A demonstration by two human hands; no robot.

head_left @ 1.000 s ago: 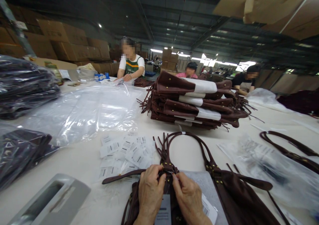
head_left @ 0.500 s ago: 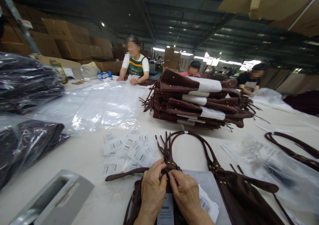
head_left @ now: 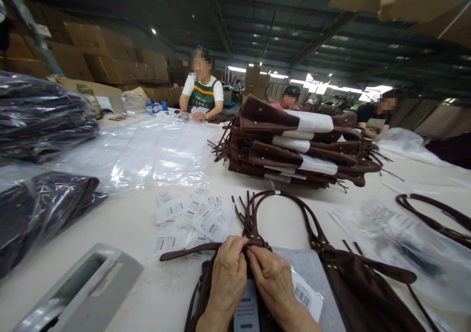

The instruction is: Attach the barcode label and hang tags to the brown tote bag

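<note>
A dark brown handbag (head_left: 371, 283) lies on the table in front of me, its looped handle (head_left: 279, 193) standing up at the far side. At the left base of that handle, my left hand (head_left: 230, 273) and my right hand (head_left: 274, 278) meet with closed, pinching fingertips on the brown strap. Exactly what the fingertips pinch is partly hidden by the hands. Between my wrists hangs a grey hang tag (head_left: 246, 307) with print on it. To the right of my right hand, a white barcode label (head_left: 304, 293) in clear plastic lies against a grey sheet (head_left: 316, 263).
Loose printed labels (head_left: 195, 214) are scattered beyond my left hand. A grey tool-like casing (head_left: 88, 288) stands at left. Clear plastic bags (head_left: 147, 150), wrapped bags (head_left: 44, 116) and a stack of brown handbags (head_left: 287, 150) fill the far side. A co-worker (head_left: 202, 91) stands across the table.
My view has shifted slightly. Both hands stay at the handle base, the fingertips now closer together. Across the table, the co-worker's hands have moved a little.
</note>
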